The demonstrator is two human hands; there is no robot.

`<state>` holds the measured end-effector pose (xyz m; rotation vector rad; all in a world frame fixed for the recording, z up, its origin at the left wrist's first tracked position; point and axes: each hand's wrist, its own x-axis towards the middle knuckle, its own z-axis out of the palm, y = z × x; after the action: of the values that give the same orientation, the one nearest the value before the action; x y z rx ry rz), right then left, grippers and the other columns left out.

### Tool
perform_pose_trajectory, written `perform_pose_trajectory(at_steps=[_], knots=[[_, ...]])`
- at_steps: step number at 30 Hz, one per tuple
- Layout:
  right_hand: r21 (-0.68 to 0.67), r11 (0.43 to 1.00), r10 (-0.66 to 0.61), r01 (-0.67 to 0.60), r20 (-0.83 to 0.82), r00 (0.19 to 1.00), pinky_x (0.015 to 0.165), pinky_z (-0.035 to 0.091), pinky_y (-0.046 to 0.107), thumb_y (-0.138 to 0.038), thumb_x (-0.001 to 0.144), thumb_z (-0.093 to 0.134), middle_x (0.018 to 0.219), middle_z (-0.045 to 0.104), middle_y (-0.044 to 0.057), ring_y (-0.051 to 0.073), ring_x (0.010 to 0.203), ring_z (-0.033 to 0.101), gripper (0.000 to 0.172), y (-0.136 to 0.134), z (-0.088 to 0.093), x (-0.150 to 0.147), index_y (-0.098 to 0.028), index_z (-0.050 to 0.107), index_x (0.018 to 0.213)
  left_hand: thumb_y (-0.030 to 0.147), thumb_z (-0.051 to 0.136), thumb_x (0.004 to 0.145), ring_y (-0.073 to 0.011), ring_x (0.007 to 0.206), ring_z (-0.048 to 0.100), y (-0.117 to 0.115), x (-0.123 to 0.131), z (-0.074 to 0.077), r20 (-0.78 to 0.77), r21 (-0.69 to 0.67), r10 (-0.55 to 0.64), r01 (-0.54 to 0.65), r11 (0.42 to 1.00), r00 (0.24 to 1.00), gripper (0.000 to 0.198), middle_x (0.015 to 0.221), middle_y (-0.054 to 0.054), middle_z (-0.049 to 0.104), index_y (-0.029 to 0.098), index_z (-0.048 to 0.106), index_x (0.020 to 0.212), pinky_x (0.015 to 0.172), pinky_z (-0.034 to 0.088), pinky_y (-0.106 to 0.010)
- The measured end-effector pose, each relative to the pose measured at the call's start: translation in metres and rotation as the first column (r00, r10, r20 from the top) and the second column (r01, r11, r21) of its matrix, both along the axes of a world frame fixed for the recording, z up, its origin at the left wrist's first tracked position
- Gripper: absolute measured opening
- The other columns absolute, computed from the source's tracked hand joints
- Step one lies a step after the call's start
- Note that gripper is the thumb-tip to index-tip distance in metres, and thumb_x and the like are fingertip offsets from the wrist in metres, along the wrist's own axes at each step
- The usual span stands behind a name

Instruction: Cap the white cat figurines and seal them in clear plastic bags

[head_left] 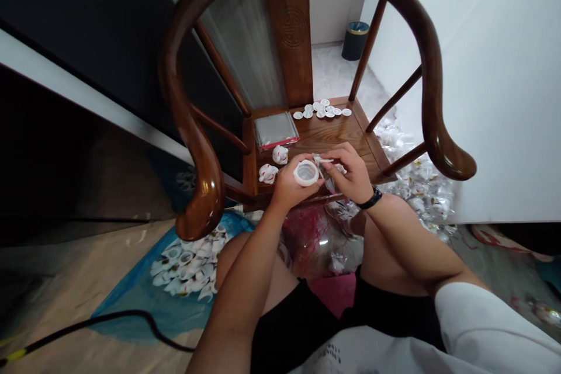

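Above the seat of a wooden armchair (337,140), left-hand fingers (294,162) closed around a white ring (305,173), right-hand fingers (335,155) pinching a thin strip (325,159), a slackened grip risking a drop to the floor (79,280) below.

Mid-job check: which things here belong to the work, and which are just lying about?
Work: left hand, holding a white round cup-shaped piece; right hand, pinching clear plastic film; white red-marked figurines; flat white round discs; clear bag with red seal.
Lying about: black round waste bin; thin black cable.
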<state>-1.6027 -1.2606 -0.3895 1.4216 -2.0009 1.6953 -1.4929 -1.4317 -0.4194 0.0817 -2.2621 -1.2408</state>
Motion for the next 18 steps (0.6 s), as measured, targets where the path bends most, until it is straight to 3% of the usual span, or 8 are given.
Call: perform_pose_trajectory(at_steps=[2, 8, 13, 18], knots=[[-0.005, 1.0, 0.019, -0.02, -0.088, 0.996, 0.091, 0.061, 0.044, -0.036, 0.103, 0.066, 0.105, 0.07, 0.008, 0.025, 0.102, 0.068, 0.019, 0.004, 0.003, 0.005, -0.031, 0.08, 0.115, 0.036, 0.085, 0.078, -0.0225, 0.105, 0.075, 0.002, 0.002, 0.001, 0.0, -0.025, -0.011, 0.011, 1.0, 1.0, 0.057, 0.121, -0.006, 0.076, 0.023, 0.063, 0.129, 0.098, 0.059, -0.035], [0.035, 0.983, 0.181, -0.178, -0.257, 0.949, 0.094, 0.062, 0.041, -0.027, 0.101, 0.066, 0.12, 0.072, 0.008, 0.023, 0.109, 0.072, 0.026, 0.005, -0.006, 0.006, -0.034, 0.081, 0.121, 0.026, 0.083, 0.075, -0.0237, 0.112, 0.075, 0.004, 0.0, -0.003, -0.016, -0.098, -0.061, 0.06, 0.993, 0.998, 0.059, 0.126, -0.006, 0.076, 0.023, 0.063, 0.131, 0.1, 0.059, -0.034], [0.104, 0.98, 0.194, -0.171, -0.276, 0.941, 0.097, 0.061, 0.046, -0.028, 0.1, 0.067, 0.118, 0.073, 0.009, 0.025, 0.11, 0.071, 0.028, 0.004, -0.012, 0.004, -0.036, 0.081, 0.124, 0.025, 0.081, 0.078, -0.0236, 0.115, 0.074, 0.006, -0.001, -0.005, -0.069, -0.108, -0.048, 0.041, 0.993, 0.996, 0.056, 0.127, -0.007, 0.076, 0.023, 0.063, 0.131, 0.104, 0.058, -0.034], [0.086, 0.98, 0.197, -0.18, -0.267, 0.943, 0.097, 0.061, 0.048, -0.028, 0.099, 0.07, 0.119, 0.071, 0.008, 0.027, 0.112, 0.07, 0.034, 0.005, -0.012, 0.004, -0.041, 0.079, 0.129, 0.028, 0.082, 0.078, -0.0248, 0.116, 0.074, 0.007, -0.003, -0.004, -0.044, -0.124, -0.029, 0.023, 0.992, 0.999, 0.057, 0.128, -0.007, 0.076, 0.023, 0.063, 0.131, 0.105, 0.058, -0.036]])
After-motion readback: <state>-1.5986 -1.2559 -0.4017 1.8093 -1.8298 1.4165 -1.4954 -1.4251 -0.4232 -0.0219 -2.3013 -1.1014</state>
